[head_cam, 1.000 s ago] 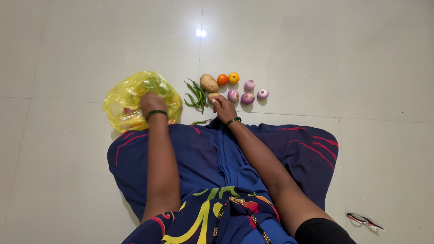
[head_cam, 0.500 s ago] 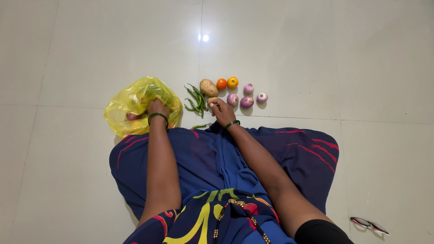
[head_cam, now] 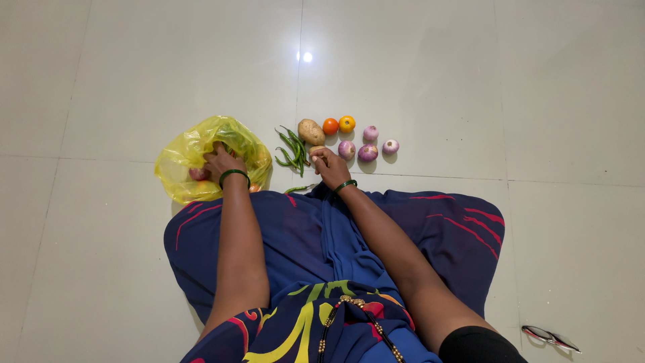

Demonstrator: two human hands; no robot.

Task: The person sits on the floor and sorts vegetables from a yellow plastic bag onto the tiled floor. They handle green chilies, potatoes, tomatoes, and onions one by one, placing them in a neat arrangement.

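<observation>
Left hand (head_cam: 220, 163) digging in yellow bag (head_cam: 180, 161), grip hidden, can't tell. Right hand (head_cam: 330, 165) curling around small potato (head_cam: 316, 150) beside green chillies (head_cam: 290, 146). Best setting it gently, no rolling.

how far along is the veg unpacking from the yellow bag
Done: green chillies, potato, two tomatoes and four onions lie on the floor. In hand: right hand on a second potato, left hand in the yellow bag. Left: the bag holds more.

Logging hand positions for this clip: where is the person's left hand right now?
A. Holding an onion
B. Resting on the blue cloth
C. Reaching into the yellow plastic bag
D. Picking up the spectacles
C: the left hand reaches into the mouth of the yellow plastic bag on the floor, its fingers inside the opening.
</observation>
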